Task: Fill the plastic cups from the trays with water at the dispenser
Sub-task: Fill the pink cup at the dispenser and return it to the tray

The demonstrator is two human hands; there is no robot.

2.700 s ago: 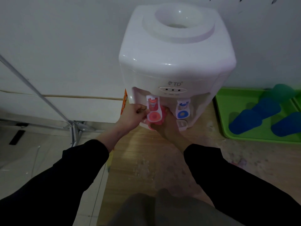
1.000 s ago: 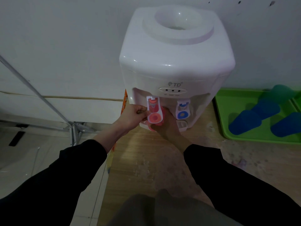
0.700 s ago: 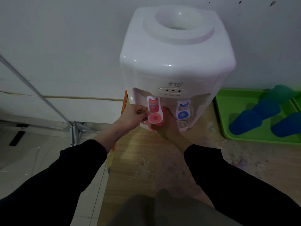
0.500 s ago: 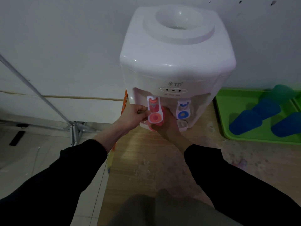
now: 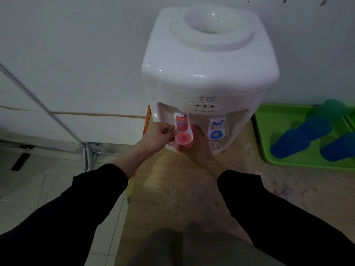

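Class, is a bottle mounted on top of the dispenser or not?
Not mounted: the dispenser shows its round top well bare.

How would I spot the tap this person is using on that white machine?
Find the white dispenser against the wall; two taps hang side by side on its front. The red tap is the left one, gripped by the left hand, with the right hand holding a pink cup under it. Its neighbour, the blue tap, is untouched.

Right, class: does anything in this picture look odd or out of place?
The white plastic water dispenser has no bottle in its top well, yet the right hand holds a pink plastic cup under its red tap.
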